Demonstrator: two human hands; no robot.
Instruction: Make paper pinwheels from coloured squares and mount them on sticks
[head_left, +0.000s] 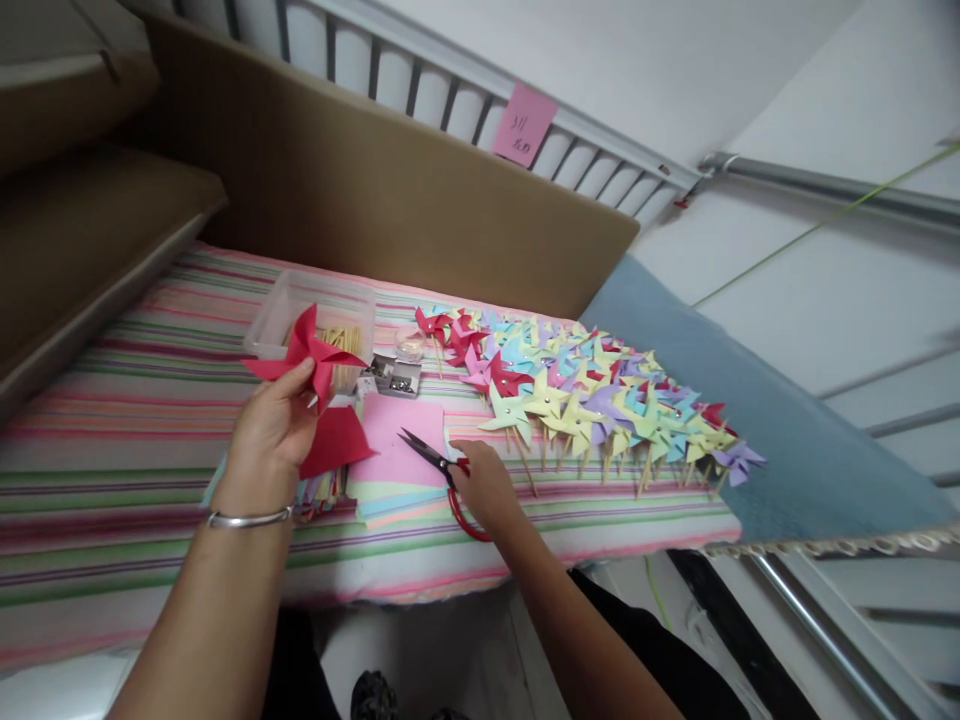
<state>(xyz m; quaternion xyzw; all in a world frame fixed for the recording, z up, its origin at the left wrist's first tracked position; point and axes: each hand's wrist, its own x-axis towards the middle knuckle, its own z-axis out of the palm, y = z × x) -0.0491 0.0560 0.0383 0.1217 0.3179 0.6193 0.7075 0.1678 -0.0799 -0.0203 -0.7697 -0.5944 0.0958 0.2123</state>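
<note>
Left hand [276, 418] with red pinwheel [305, 338] (plastic box [346, 292] beyond, sticks [342, 340] inside)

The pinwheel [306, 347] is red, the scissors [442, 463] red-handled, the cloth [112, 500] pink-and-green-striped.

A brown board [405, 170] is set upright before a white slatted rail [352, 62], where a pink note [523, 125] — marked with handwriting — is displayed. At the left, brown packages [97, 240] are stacked. At the right, a blue cloth [720, 385] is edged with pale trim; above it, a metal pole [825, 182] is seen.
</note>
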